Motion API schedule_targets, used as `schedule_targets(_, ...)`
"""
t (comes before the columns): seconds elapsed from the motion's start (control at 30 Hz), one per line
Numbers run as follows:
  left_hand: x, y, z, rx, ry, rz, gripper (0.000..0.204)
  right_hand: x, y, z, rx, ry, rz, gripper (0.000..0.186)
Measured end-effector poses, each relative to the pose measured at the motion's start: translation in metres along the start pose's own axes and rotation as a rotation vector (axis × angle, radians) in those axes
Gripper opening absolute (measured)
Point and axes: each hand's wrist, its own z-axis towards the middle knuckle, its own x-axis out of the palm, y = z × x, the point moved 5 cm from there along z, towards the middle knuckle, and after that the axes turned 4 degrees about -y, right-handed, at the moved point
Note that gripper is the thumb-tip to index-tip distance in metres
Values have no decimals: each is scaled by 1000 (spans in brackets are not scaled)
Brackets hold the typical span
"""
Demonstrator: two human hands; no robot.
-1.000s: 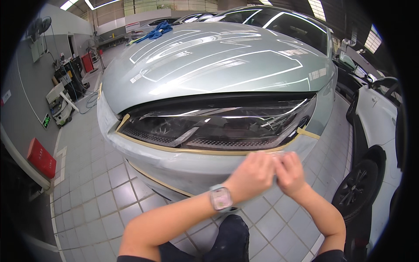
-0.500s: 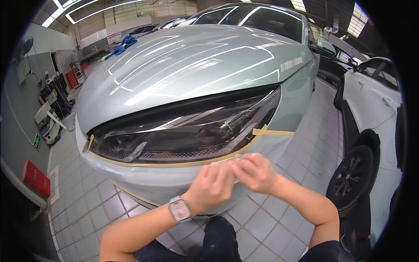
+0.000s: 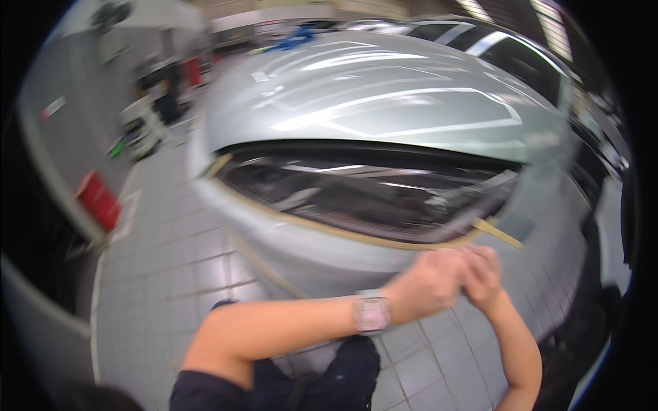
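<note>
My left hand (image 3: 430, 282), with a watch (image 3: 371, 312) on its wrist, is closed with the fingers curled in. Pressed up to it, my right hand (image 3: 484, 279) is closed too. Both are just below the lower outer part of a car headlight (image 3: 370, 195), by the grey bumper (image 3: 312, 253). Whatever is pinched between the fingers is hidden and smeared by motion. Tan masking tape (image 3: 329, 231) follows the headlight's lower edge. A short tape strip (image 3: 499, 233) sticks out sideways from the outer corner, just above my right hand.
The silver-grey hood (image 3: 384, 85) rises behind the headlight, with a blue cloth (image 3: 291, 39) at its far left. A red box (image 3: 99, 200) stands by the left wall, and equipment (image 3: 144, 127) sits farther back. Another car (image 3: 606, 233) is at the right.
The view has swung left and blurred, so the car appears farther right. My hands, still together, have shifted a little along the headlight's lower edge toward the tape strip.
</note>
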Motion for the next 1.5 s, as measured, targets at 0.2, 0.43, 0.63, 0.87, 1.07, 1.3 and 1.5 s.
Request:
schedule_targets(0.2, -8, 13, -28, 24, 13, 89, 31, 14, 32, 26, 84, -14, -32, 38)
schedule_targets(0.43, -119, 112, -103, -89, 167, 93, 25, 101, 122, 144, 169, 91, 83, 33)
schedule_targets(0.63, -157, 92, -95, -237, 48, 192, 51, 54, 143, 135, 933, -326, 696, 75)
schedule_targets(0.87, -69, -22, -63, -101, 241, -34, 51, 34, 135, 29, 1629, -771, 1259, 53)
schedule_targets(1.07, -83, 10, -81, -41, 252, -453, 46, 43, 125, -23, 1688, -941, 1001, 28)
schedule_targets(1.3, -104, 122, -47, -19, 229, -715, 27, 49, 93, -22, 1961, -1084, 627, 27)
schedule_targets(1.5, -68, 208, 101, -64, 214, -848, 36, 27, 63, 6, 2378, -1040, 599, 29)
